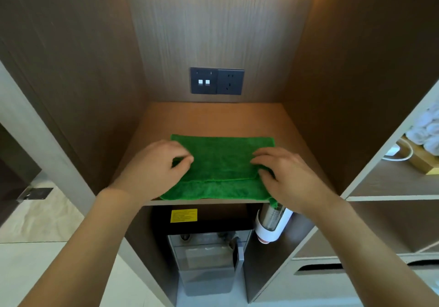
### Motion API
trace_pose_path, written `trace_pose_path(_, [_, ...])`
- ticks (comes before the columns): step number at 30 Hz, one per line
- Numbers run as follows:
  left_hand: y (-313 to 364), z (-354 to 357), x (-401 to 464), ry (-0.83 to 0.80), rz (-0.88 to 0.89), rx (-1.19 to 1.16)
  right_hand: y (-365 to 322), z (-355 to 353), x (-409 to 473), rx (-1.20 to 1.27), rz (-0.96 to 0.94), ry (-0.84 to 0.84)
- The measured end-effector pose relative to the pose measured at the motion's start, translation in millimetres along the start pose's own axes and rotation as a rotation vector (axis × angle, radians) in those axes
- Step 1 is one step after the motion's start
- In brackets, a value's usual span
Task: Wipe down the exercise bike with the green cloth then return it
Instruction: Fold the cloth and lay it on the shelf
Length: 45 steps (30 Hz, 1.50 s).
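Your left hand (158, 164) pinches the left edge of the folded green cloth (221, 164) between thumb and curled fingers; your right hand (288, 178) lies over its right end, fingers bent and pressing down, though whether they grip it I cannot tell. The cloth lies flat on the wooden shelf (213, 116), its front edge just past your fingertips at the shelf lip. It looks soft, light and limp, so hold both ends or it will sag and unfold.
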<state>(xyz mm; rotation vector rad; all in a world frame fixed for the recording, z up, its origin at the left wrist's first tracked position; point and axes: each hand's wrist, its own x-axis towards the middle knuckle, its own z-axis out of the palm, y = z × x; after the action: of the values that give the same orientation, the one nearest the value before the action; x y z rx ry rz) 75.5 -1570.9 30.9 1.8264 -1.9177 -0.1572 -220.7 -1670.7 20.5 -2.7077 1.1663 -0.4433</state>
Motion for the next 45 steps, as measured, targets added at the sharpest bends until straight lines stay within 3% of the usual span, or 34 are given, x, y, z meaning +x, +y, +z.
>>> trace_pose_path(3, [15.5, 16.6, 33.1, -0.069, 0.065, -0.002, -48.0, 12.4, 11.5, -0.142, 0.060, 0.091])
trace_pose_path(7, [5.7, 35.2, 45.3, -0.216, 0.046, 0.034, -82.3, 38.5, 20.3, -0.254, 0.154, -0.055])
trace_pose_path(13, [2.0, 25.9, 15.4, -0.181, -0.056, 0.131, -53.6, 39.3, 29.4, -0.101, 0.056, -0.144])
trace_pose_path(19, [41.6, -4.3, -21.6, -0.280, -0.230, 0.267, -24.9, 25.0, 44.7, 0.003, 0.042, -0.161])
trace_pose_path(23, [58.3, -11.5, -28.4, -0.172, -0.236, 0.238, -33.0, 28.7, 34.4, 0.018, -0.058, 0.067])
trace_pose_path(25, [51.1, -4.4, -24.2, -0.131, -0.179, 0.188, -39.5, 37.1, 27.9, 0.100, -0.109, 0.104])
trace_pose_path(29, [31.9, 17.9, -21.3, -0.178, -0.100, 0.143, -34.0, 41.2, 19.0, 0.249, -0.088, 0.073])
trace_pose_path(32, [26.5, 26.2, -25.9, -0.187, -0.092, 0.132, -21.7, 35.5, 10.4, 0.297, -0.097, -0.041])
trace_pose_path(39, [21.1, 44.7, -57.1, -0.205, -0.003, 0.112, -13.0, 36.0, -28.6, 0.169, -0.163, -0.155])
trace_pose_path(45, [14.4, 69.9, -70.6, 0.060, 0.113, 0.243, -5.7, 52.7, -41.4, -0.031, -0.277, 0.070])
